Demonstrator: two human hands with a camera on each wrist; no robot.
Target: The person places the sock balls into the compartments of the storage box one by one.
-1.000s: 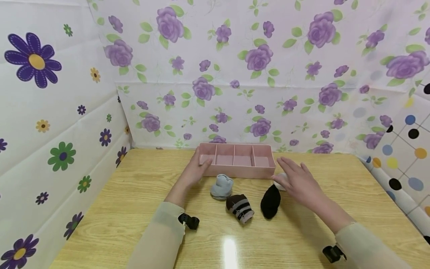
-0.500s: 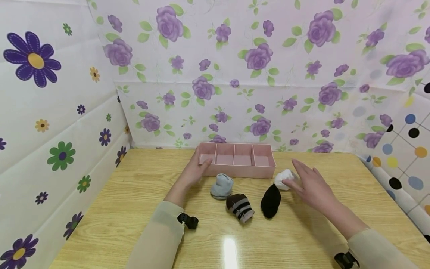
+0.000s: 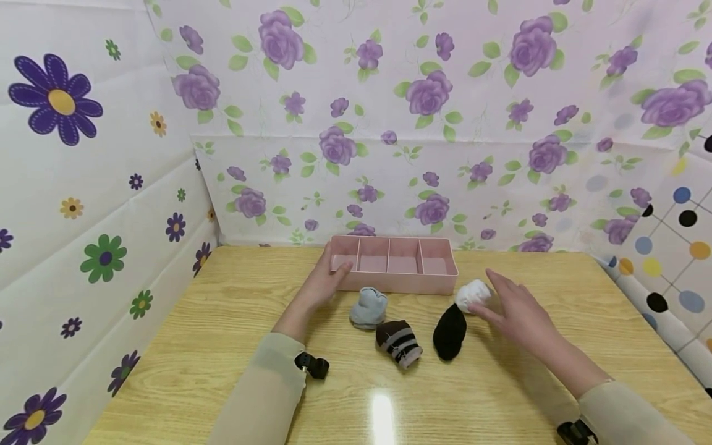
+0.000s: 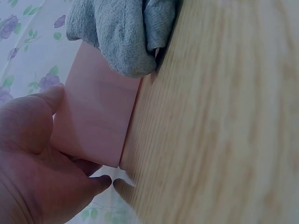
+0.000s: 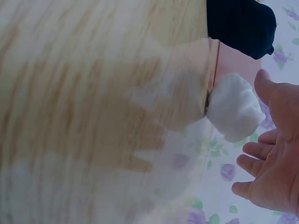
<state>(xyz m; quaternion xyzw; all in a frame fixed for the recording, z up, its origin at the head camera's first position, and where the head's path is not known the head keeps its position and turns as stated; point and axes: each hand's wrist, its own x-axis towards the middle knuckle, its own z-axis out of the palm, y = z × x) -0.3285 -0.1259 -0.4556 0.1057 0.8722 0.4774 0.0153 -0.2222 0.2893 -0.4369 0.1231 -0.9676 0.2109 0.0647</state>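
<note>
A striped sock lies farthest from the far edge of the worktop; a black sock lies beside it, toward the right edge. Farther in are a grey sock, toward the left edge, and a white sock, just beside the black sock. The right hand, fingers extended and thumb spread, holds nothing near the white sock. At the far edge, a pink box shows 4 compartments; the left hand grips its left end, thumb at the front rim.
</note>
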